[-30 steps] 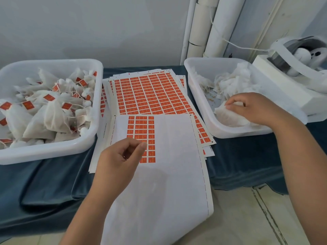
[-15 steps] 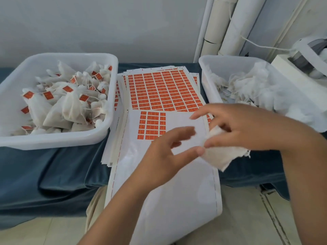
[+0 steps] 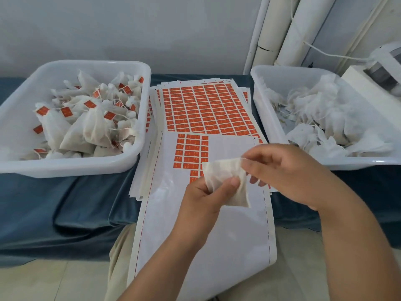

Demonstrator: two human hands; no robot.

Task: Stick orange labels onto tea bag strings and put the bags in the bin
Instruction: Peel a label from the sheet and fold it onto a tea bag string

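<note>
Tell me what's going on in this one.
A person holds one tea bag over the partly used label sheet: the left hand grips its lower part, the right hand pinches its top corner. No orange label shows on it. Labelled bags sit in the left bin; plain bags lie in the right bin.

Dark blue cloth (image 3: 65,203) draped over the work surface, creased and sagging at the front edge. Pale grey-white wall (image 3: 130,29) behind. In the far right corner, upright white and cream pipes (image 3: 297,25) side by side, the cream one cracked partway up. Thin white cable (image 3: 334,54) running from the pipes to a white box-shaped machine (image 3: 360,83), cut off by the frame edge. Light tiled floor (image 3: 54,283) below.
</note>
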